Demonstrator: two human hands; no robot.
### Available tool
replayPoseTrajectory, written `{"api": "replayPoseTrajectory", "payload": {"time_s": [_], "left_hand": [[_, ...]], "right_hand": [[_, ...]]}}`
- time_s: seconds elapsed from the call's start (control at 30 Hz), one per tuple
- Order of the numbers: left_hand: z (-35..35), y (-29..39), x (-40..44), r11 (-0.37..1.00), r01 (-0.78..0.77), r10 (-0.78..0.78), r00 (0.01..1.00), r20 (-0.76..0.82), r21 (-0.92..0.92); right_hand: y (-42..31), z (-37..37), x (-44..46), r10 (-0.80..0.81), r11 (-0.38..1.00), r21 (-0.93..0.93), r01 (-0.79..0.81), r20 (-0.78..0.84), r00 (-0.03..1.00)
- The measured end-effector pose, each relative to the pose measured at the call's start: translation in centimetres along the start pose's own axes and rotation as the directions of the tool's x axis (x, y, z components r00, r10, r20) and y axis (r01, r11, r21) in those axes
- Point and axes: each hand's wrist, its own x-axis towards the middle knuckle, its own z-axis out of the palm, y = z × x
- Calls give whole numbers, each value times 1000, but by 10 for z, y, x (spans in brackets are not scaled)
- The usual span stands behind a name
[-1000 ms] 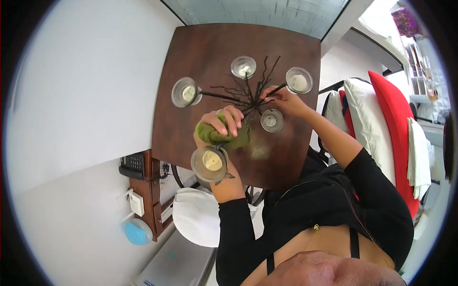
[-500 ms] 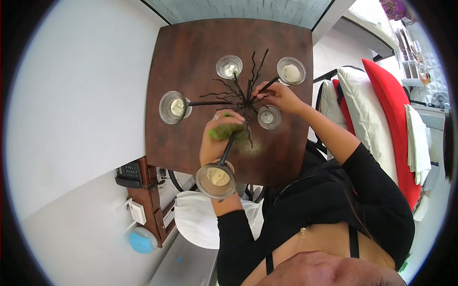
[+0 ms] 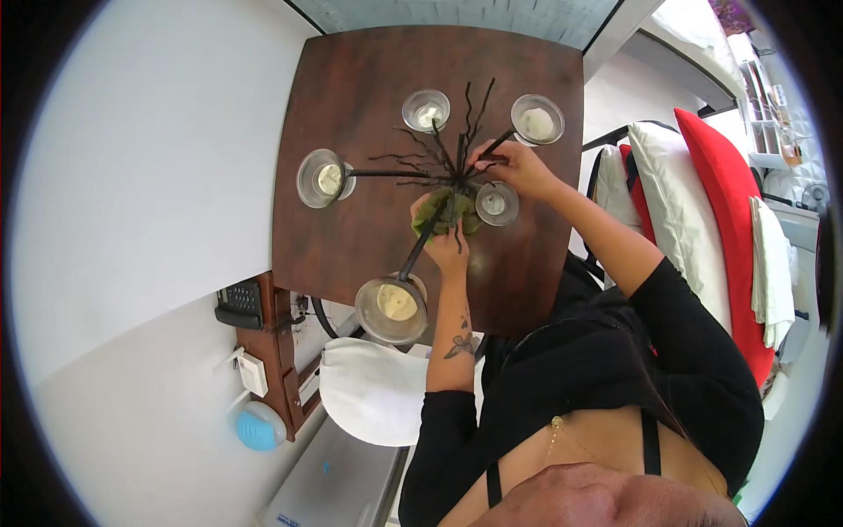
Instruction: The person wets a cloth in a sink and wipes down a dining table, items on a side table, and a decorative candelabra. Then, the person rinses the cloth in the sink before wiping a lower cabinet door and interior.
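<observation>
A dark metal candle holder (image 3: 386, 173) with twisted, branch-like rods stands on the wooden table. Its arms bear glass cups with pale candles, such as the near cup (image 3: 392, 309) and the cup at the upper right (image 3: 537, 121). My left hand (image 3: 446, 244) is closed around a green cloth (image 3: 428, 212), pressed against the rods just below the hub. Part of that hand is hidden by the cloth and the rods. My right hand (image 3: 518, 169) pinches the upper right arm close to the hub, beside a small glass cup (image 3: 496, 204).
The brown wooden table (image 3: 351, 88) meets a white wall (image 3: 158, 176) on the left. A chair with a white cover (image 3: 369, 391) stands at the near edge. Red and white cushions (image 3: 716, 211) are piled on the right. A black telephone (image 3: 239, 303) sits at the lower left.
My left hand has moved right and slightly up with the green cloth, from beside the near arm to beneath the hub. My right hand keeps its grip. The view has shifted slightly.
</observation>
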Motion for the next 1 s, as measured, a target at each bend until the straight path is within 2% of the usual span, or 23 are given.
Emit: {"api": "replayPoseTrajectory", "payload": {"time_s": [0.07, 0.13, 0.17, 0.2, 0.23, 0.27, 0.33, 0.37, 0.43, 0.47, 0.5, 0.53, 0.57, 0.6, 0.67, 0.7, 0.77, 0.8, 0.87, 0.9, 0.93, 0.97, 1.0], "left_hand": [[-11, -8, -5, 998, 62, -62, 997, 36, -7], [-19, -10, -9, 943, 303, -304, 953, 13, -135], [-22, -11, -11, 945, 300, -301, 954, 14, -130], [-25, -11, -12, 854, 416, -476, 867, -146, -311], [-27, -13, -12, 727, 470, -644, 720, -259, -500], [-34, -12, -15, 728, 471, -642, 723, -255, -498], [-52, -6, -30, 676, 418, -703, 611, -363, -607], [-61, -5, -39, 677, 416, -703, 610, -366, -608], [-75, -1, -55, 681, 504, -723, 576, -382, -531], [-76, 6, -64, 685, 499, -720, 577, -386, -532], [-67, 24, -70, 640, 553, -754, 586, -296, -533], [-59, 37, -76, 593, 608, -783, 588, -202, -528], [-54, 42, -85, 557, 627, -773, 631, -66, -545], [-43, 52, -93, 561, 624, -771, 633, -70, -544], [-16, 80, -102, 522, 589, -600, 768, 225, -617], [-14, 88, -99, 525, 587, -595, 771, 227, -616], [-14, 96, -88, 779, 483, -356, 866, 351, -401], [-18, 96, -83, 782, 477, -352, 870, 346, -402], [-27, 93, -66, 783, 521, -453, 852, 261, -341], [-27, 89, -57, 796, 545, -509, 838, 197, -264], [-22, 84, -49, 799, 540, -505, 841, 194, -264], [-16, 79, -40, 896, 404, -389, 914, 112, -183], [-10, 74, -31, 962, 258, -256, 966, 43, -89]], "right_hand": [[-2, 0, 0, 0, 1000, 5, 0, 0, 1000], [-2, -1, 1, 8, 1000, 19, -8, 8, 1000], [-2, -2, -1, 4, 1000, 24, -4, 7, 1000], [-2, -3, -3, -25, 999, 21, 25, 21, 999], [-2, -5, -4, -57, 998, 17, 56, 32, 998], [-2, -8, -7, -60, 998, 18, 60, 28, 998], [10, -20, -20, -57, 997, -48, 52, -113, 992], [13, -29, -32, -57, 997, -48, 52, -110, 992], [13, -40, -62, 23, 949, -296, -103, -261, 965], [13, -40, -79, 31, 955, -277, -108, -270, 962], [9, -33, -97, 40, 960, -256, -114, -277, 960], [-5, -18, -113, -22, 968, -248, -26, -191, 981], [-26, 3, -127, -84, 971, -230, 58, -105, 991], [-52, 26, -135, -112, 971, -216, 97, -57, 992], [-51, 51, -143, -308, 896, -343, 282, -21, 951], [-49, 55, -144, -372, 858, -384, 341, -6, 928], [-55, 35, -127, -303, 868, -419, 268, -17, 953], [-67, 27, -121, -307, 866, -418, 275, -11, 952], [-103, 18, -109, -344, 861, -444, 247, -152, 927], [-113, 22, -102, -347, 861, -442, 253, -147, 926], [-124, 30, -93, -455, 818, -464, 340, -161, 876], [-131, 37, -83, -556, 765, -487, 421, -171, 813], [-129, 45, -68, -561, 762, -487, 427, -167, 811]]}}
